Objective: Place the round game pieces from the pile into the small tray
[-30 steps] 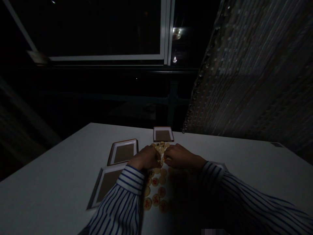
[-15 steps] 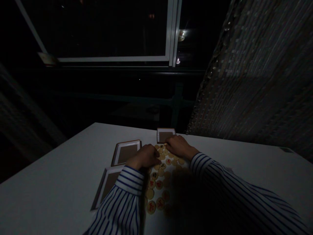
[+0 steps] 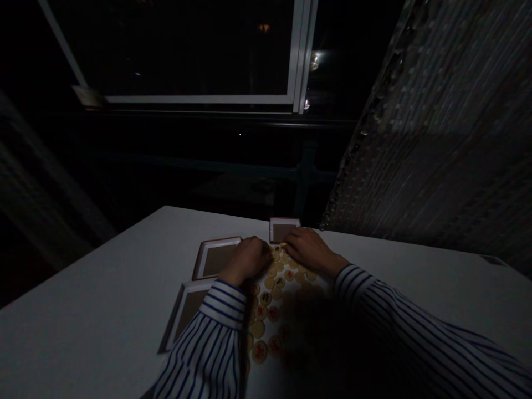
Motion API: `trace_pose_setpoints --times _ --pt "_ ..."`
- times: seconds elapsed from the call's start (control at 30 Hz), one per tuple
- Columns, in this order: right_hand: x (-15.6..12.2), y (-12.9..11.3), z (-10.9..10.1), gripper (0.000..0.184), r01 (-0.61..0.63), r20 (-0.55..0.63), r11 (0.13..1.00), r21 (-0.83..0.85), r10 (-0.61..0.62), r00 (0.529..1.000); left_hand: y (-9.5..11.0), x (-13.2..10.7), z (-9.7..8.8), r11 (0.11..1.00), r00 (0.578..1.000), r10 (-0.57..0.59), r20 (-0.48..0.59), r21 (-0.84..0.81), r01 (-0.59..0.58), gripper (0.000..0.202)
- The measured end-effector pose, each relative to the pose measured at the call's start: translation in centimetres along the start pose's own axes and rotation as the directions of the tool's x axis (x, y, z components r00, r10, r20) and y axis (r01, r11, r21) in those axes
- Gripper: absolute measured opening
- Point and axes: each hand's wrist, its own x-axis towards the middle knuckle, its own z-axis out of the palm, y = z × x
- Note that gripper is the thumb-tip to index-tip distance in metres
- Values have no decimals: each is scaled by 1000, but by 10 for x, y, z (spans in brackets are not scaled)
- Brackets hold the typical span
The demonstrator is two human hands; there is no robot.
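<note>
Round wooden Chinese chess pieces [image 3: 265,298], some with red or black characters and some showing plain faces, lie loosely spread on the white table [image 3: 112,288]. My left hand [image 3: 248,257] is over the left side of the far pieces, its fingers curled in and their tips hidden. Opposite it, my right hand [image 3: 310,249] is bent over the far end of the spread. A pale chess piece [image 3: 283,244] shows at its closed fingertips. Just beyond my hands sits a small open box tray [image 3: 285,231]. Deep shadow covers the nearer pieces on the right.
Two more shallow open boxes, a farther one [image 3: 216,259] and a nearer one [image 3: 189,310], lie left of the pieces; my left sleeve partly covers the nearer. A bead curtain [image 3: 399,166] hangs at the right behind the table. A dark window with a white frame [image 3: 199,100] is ahead.
My left hand has shifted away from me, uncovering pieces it was over. My right hand stays at the far end, a pale piece now showing at its fingertips. The view has moved slightly.
</note>
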Motion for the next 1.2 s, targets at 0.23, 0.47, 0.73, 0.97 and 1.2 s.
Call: trace_pose_setpoints --times 0.23,0.47,0.73,0.97,1.2 --pt "-22 3 -10 27 199 -157 975 -98 -213 964 0 13 14 951 992 -42 -118 -308 4 29" --pt "-33 1 -19 29 269 -162 957 -110 -284 945 10 12 17 743 997 -34 74 -665 75 31" --pt "-39 -2 -22 27 90 -203 986 140 -60 977 17 10 13 636 994 -89 70 -764 111 29" --pt "-39 -2 -26 28 26 -198 952 304 36 980 18 10 12 628 998 -52 40 -776 64 27" --pt "-40 -6 -29 28 30 -183 948 315 29 983 24 10 11 684 998 -50 30 -727 56 25"
